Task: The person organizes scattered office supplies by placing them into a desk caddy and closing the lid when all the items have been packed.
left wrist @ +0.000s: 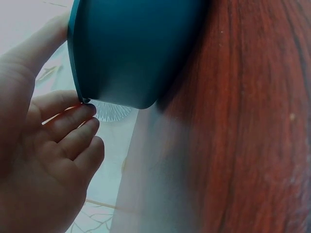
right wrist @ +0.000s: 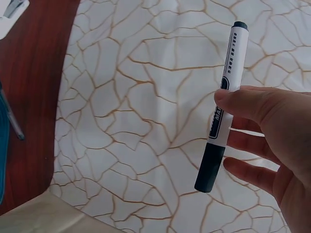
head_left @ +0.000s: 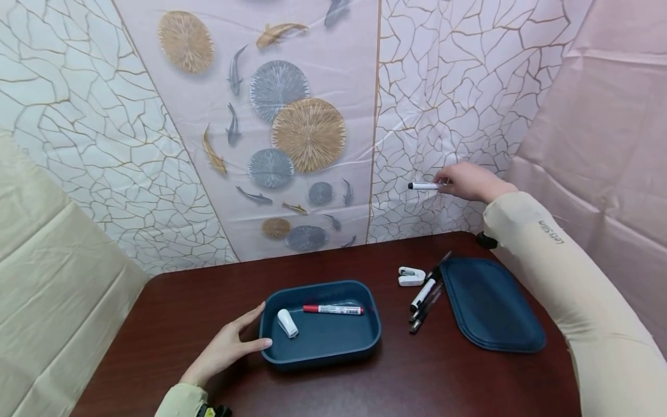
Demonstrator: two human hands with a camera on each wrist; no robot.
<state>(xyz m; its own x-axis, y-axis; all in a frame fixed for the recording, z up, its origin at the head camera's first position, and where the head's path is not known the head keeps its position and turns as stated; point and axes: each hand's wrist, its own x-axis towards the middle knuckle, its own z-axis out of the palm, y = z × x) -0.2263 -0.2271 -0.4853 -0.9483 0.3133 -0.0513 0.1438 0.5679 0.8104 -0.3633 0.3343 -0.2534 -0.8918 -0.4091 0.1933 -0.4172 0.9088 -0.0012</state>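
Observation:
My right hand (head_left: pixel 466 180) pinches a white marker (right wrist: pixel 228 87) with a black cap, raised above the far right of the table in front of the patterned cloth. In the right wrist view the thumb lies across the barrel. My left hand (head_left: pixel 226 346) rests against the left end of a dark blue box (head_left: pixel 320 360), thumb on its near rim and fingertips at the outer wall. In the left wrist view the other fingers (left wrist: pixel 77 138) hang loosely bent below the rim. Inside the box lie a red-capped marker (head_left: pixel 333 310) and a small white stapler (head_left: pixel 287 323).
To the right of the box lie a white stapler (head_left: pixel 411 276), a black-and-white marker (head_left: pixel 422 294) and several dark pens (head_left: pixel 426 313). A flat blue lid (head_left: pixel 492 304) sits at the table's right side. Patterned cloth (head_left: pixel 312 197) hangs behind the brown table (head_left: pixel 208 301).

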